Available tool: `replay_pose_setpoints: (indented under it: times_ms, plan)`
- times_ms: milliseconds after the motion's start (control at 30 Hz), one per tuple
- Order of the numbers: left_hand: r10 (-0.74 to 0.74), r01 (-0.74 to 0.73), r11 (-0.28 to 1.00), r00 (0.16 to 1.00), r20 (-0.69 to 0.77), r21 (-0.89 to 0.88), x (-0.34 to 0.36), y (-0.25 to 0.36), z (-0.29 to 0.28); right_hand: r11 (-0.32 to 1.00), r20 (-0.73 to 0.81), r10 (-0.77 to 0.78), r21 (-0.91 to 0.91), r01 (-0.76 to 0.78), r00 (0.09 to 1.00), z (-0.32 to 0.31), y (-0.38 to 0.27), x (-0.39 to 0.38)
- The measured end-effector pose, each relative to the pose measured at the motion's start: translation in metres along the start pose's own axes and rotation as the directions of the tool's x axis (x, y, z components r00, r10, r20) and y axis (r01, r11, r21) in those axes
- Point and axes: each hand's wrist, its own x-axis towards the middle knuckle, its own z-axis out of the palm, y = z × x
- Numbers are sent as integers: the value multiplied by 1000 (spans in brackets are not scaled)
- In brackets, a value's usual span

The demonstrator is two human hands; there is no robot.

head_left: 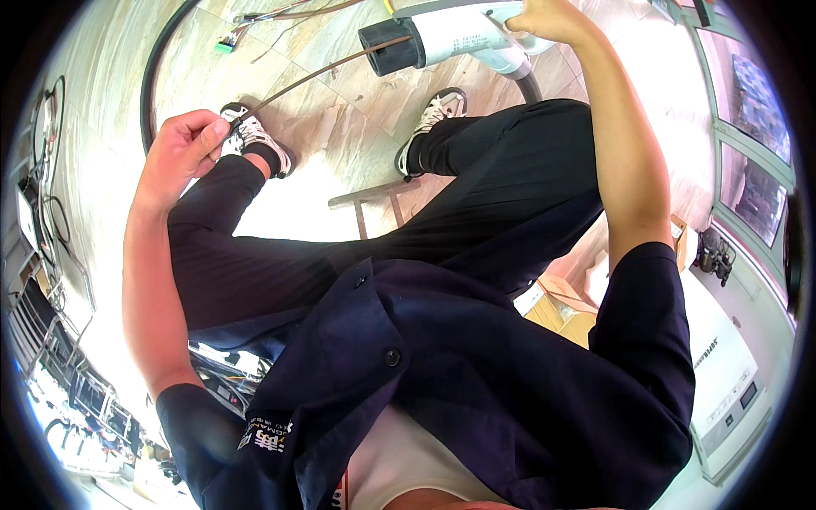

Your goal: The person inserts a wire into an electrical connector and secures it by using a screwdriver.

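Note:
My left hand point(191, 149) is closed on a thin brown wire point(316, 73), with a small dark piece at my fingers. The wire runs up to the right and crosses into the black end point(380, 53) of a white plug-shaped housing point(455, 38). My right hand point(540, 24) grips the upper right of this housing, near its curved handle. A thick dark cable point(527, 89) leads down from the handle and passes behind my leg.
Loose wires with a green connector point(225, 47) and a black hose point(155, 68) lie on the floor. A frame point(371, 195) sits between my legs. Cardboard boxes point(575, 326), a white cabinet point(721, 382) and windows point(752, 119) are at right, cluttered racks point(53, 327) at left.

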Motion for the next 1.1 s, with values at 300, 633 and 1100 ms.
replay_pose_setpoints:
  times_ms: [300,633,1100]
  plan:
    - [228,-166,949,949,-217,268,-2,12,19,998,-43,-66,-7,66,997,4,14,0]
    - [498,-338,789,841,-211,513,-11,2,23,995,-32,-86,55,88,996,3,17,1]
    - [58,-60,997,998,-38,-48,-7,15,18,998,-18,-66,11,67,998,-2,14,-1]
